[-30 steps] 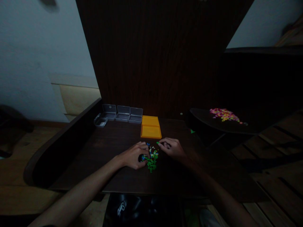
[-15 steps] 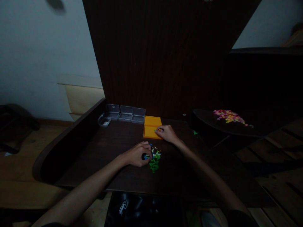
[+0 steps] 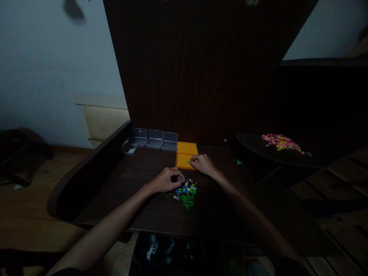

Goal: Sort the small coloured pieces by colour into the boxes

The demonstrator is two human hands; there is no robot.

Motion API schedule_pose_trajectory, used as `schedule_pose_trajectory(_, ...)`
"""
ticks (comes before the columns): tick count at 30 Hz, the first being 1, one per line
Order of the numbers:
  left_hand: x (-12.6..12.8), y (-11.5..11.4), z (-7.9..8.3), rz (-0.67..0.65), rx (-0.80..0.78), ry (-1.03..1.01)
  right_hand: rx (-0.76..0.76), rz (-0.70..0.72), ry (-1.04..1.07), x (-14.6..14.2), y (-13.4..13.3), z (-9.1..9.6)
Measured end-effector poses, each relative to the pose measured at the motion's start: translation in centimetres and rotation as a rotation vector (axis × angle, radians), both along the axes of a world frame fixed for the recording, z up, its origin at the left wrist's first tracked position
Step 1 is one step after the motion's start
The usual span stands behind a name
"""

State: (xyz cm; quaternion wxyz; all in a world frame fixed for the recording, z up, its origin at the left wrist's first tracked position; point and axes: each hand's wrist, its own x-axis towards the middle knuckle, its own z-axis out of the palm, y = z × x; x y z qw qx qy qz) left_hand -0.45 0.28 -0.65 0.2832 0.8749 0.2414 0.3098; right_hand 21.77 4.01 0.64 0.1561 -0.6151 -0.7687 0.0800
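A small heap of coloured beads point(image 3: 186, 191), mostly green with blue, white and yellow, lies on the dark wooden table point(image 3: 138, 199). My left hand point(image 3: 166, 180) rests at the heap's upper left edge, its fingers curled and pinched on something I cannot make out. My right hand point(image 3: 202, 164) reaches over the front right corner of the open orange box point(image 3: 184, 153), fingers pinched on a small green bead held just above the box floor.
Three clear plastic lidded boxes point(image 3: 154, 138) stand in a row at the table's back left, with a smaller clear one point(image 3: 129, 148) beside them. A second pile of pink and yellow beads point(image 3: 280, 142) lies on a dark shelf to the right. One green bead point(image 3: 238, 162) sits apart.
My right hand went from the heap up to the orange box with a green bead. My left hand shifted a little up and left, uncovering more of the heap.
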Motion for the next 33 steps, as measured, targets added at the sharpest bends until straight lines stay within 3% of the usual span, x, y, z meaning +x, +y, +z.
schedule_pose_trajectory(4,-0.4,0.9,0.3,0.102,-0.037,-0.062,0.023,0.167,0.166,1.0,-2.2,-0.6)
schedule_pose_trajectory(11,0.2,2.8,1.2,0.149,0.042,-0.085,-0.143,0.362,0.43,2.2,-7.2,-2.7)
schedule_pose_trajectory(16,1.8,4.5,1.6,0.246,0.057,-0.05,-0.099,0.379,0.377,2.4,-9.2,-3.8)
schedule_pose_trajectory(20,2.9,6.1,1.9,0.3,0.108,0.091,-0.03,0.362,0.323,2.5,-9.6,-4.3)
schedule_pose_trajectory(26,4.3,7.7,1.7,0.333,0.211,0.408,0.009,0.378,0.31,2.5,-9.7,-4.3)
schedule_pose_trajectory(33,5.3,8.4,0.7,0.308,0.232,0.472,0.093,0.461,0.166,2.9,-10.0,-4.5)
